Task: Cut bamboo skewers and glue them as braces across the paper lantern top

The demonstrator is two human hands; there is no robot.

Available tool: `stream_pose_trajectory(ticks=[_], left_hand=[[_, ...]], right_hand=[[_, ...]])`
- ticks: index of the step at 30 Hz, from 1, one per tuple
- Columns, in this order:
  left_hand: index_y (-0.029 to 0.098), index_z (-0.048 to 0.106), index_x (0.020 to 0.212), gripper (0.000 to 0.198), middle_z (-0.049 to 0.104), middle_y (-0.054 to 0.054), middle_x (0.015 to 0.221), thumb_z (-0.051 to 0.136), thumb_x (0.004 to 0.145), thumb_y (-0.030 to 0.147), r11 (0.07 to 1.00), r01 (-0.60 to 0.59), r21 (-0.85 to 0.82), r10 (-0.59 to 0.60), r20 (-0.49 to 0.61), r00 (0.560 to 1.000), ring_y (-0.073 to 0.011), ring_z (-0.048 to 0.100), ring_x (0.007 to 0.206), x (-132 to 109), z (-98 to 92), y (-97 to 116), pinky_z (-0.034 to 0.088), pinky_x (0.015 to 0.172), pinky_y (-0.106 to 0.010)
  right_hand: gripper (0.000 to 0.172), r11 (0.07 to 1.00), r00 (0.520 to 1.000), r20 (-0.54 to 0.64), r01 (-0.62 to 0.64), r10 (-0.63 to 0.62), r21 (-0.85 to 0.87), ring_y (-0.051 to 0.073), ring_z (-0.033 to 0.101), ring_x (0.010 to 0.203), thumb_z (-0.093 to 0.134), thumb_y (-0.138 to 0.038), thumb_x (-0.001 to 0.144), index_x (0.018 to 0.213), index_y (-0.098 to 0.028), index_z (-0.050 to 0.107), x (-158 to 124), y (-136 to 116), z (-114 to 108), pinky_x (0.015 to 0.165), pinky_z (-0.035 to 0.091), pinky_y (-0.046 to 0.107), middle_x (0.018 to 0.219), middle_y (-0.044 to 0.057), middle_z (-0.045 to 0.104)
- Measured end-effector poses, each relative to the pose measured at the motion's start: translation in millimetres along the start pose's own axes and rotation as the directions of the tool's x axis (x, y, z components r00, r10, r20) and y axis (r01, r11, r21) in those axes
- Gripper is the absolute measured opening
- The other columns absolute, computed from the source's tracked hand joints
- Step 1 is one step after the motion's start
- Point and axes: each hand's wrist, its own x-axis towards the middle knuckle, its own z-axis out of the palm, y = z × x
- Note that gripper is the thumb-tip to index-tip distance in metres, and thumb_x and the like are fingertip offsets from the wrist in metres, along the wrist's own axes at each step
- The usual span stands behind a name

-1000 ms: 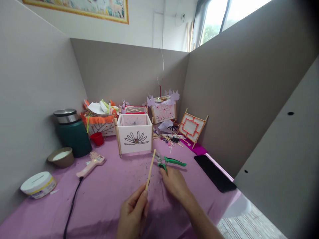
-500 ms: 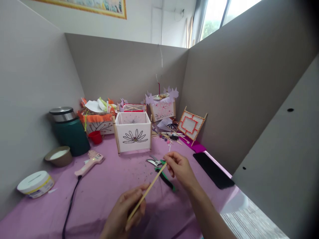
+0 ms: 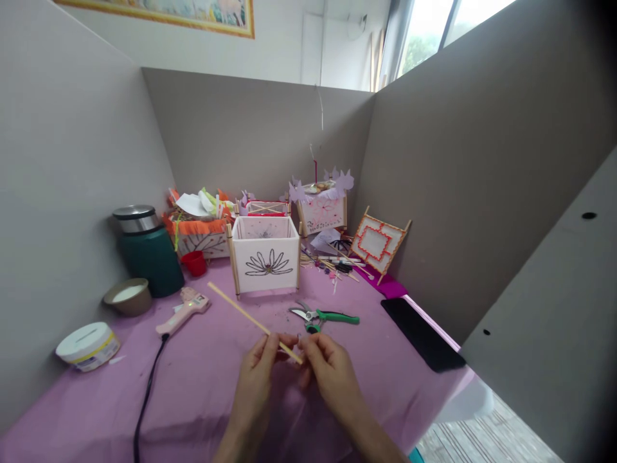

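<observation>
A thin wooden stick [image 3: 238, 310] slants across the table in front of me, its far end up to the left. My left hand [image 3: 263, 366] pinches it near its lower end. My right hand [image 3: 328, 366] is closed by that same end, thumb and fingertips together; whether it grips the stick or something small is hidden. Just beyond the hands lie green-handled pruning shears [image 3: 332, 316] with their blades pointing left. Farther back stands a white box lantern [image 3: 267, 263] with wooden corner sticks and a dark flower drawn on its front.
At left are a pink glue gun [image 3: 186, 313] with a black cord, a white tub [image 3: 89, 347], a brown bowl [image 3: 129, 299], a red cup [image 3: 194, 263] and a green flask [image 3: 150, 257]. A black phone-like slab [image 3: 421, 334] and a framed panel [image 3: 378, 241] are at right.
The stick has swung from slanting up right to slanting up left. Both hands have come together at its near end, and my right hand has moved down toward me, uncovering the shears.
</observation>
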Motion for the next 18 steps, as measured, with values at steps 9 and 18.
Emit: stream_pose_trajectory(ticks=[9,18], left_hand=[[0.012,0.064,0.089,0.035,0.035,0.009,0.042,0.054,0.085,0.045,0.994,0.017,0.111,-0.022,0.042,0.999,-0.0057,0.027,0.04,-8,-16.1,2,0.023,0.041,-0.017],[0.012,0.057,0.124,0.053,0.03,0.011,0.042,0.058,0.083,0.045,0.996,0.0,0.091,0.0,0.009,1.0,-0.0052,0.018,0.04,-7,-17.0,2,0.015,0.039,-0.017]], right_hand=[[0.017,0.415,0.986,-0.017,0.056,-0.169,-0.908,0.027,0.063,0.09,0.05,-0.026,0.088,0.094,-0.014,0.06,28,26,-30,0.073,0.043,0.034,0.093,0.013,0.067],[0.016,0.699,0.987,-0.017,0.102,-0.161,-0.708,0.024,0.067,0.076,0.037,-0.03,0.092,0.093,-0.018,0.049,1,5,-33,0.063,0.041,0.03,0.083,0.009,0.069]])
